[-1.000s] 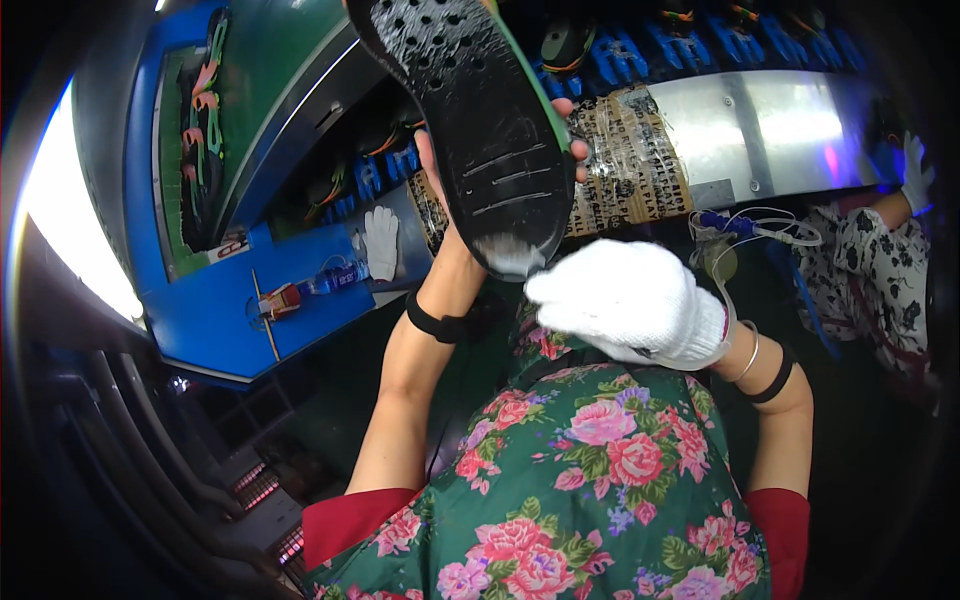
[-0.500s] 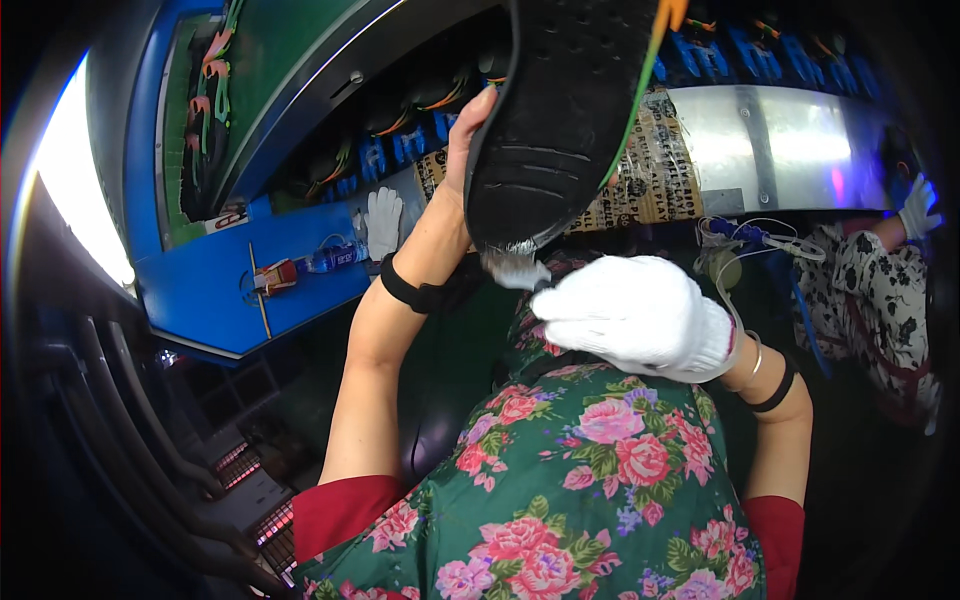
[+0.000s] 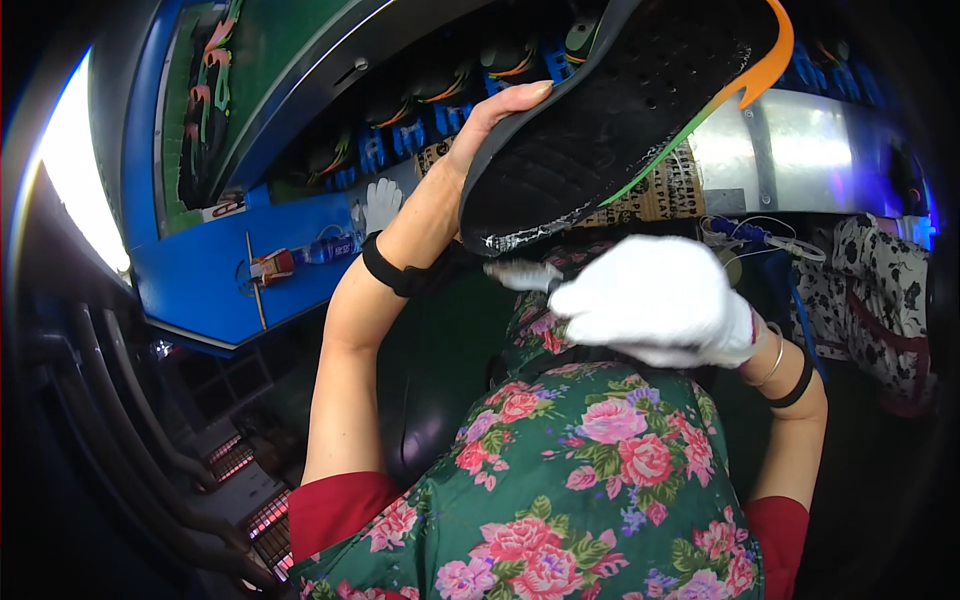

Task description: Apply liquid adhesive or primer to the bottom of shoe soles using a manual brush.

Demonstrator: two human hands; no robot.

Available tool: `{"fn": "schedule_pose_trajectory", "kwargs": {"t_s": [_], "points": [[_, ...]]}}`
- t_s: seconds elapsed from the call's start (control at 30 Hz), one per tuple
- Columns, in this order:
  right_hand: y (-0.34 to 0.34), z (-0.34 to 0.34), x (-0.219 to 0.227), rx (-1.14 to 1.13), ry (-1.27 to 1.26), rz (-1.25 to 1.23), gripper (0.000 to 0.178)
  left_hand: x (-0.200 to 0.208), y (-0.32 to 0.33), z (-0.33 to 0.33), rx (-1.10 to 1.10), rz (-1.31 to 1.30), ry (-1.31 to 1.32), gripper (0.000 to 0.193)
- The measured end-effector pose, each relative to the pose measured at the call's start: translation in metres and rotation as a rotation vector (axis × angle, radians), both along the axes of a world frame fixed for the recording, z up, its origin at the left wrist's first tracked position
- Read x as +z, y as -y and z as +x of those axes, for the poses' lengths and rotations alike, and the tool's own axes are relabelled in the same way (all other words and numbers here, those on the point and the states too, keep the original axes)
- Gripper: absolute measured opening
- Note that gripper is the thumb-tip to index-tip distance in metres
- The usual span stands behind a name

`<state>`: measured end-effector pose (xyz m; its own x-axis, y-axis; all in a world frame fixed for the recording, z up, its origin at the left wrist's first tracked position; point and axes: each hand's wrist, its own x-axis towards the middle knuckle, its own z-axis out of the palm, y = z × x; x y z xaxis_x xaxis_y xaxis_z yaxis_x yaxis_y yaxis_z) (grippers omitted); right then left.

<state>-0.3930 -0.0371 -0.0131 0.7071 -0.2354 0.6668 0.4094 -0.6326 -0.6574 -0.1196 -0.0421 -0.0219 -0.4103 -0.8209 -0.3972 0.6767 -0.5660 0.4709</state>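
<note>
Blue workbench (image 3: 200,280), L hand (image 3: 500,110) raised w/ sole (image 3: 610,110)

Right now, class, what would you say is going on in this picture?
A person in a green floral apron holds up a black shoe sole with an orange and green edge in the bare left hand. The white-gloved right hand holds a small brush with whitish bristles just below the sole's rim, where a whitish smear shows. Behind is a blue workbench with a row of more soles.
</note>
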Motion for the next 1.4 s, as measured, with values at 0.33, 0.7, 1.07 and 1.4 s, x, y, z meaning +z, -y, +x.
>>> {"fn": "schedule_pose_trajectory", "kwargs": {"t_s": [0.33, 0.7, 1.07, 1.4], "points": [[0.009, -0.005, 0.008, -0.258, -0.064, 0.392, 0.014, -0.027, -0.015, -0.005, 0.045, 0.07, -0.136, 0.075], [0.071, -0.006, 0.023, -0.75, -0.177, -0.409, 0.032, -0.022, -0.044, -0.052, 0.07, 0.161, -0.423, 0.072], [0.017, -0.025, 0.036, -0.055, 0.14, 0.992, 0.014, 0.002, -0.067, -0.034, 0.246, -0.03, -0.42, 0.097], [-0.002, -0.063, -0.064, -0.296, 0.406, 1.469, 0.017, 0.026, -0.095, -0.007, 0.207, -0.421, -0.437, 0.083]]}}
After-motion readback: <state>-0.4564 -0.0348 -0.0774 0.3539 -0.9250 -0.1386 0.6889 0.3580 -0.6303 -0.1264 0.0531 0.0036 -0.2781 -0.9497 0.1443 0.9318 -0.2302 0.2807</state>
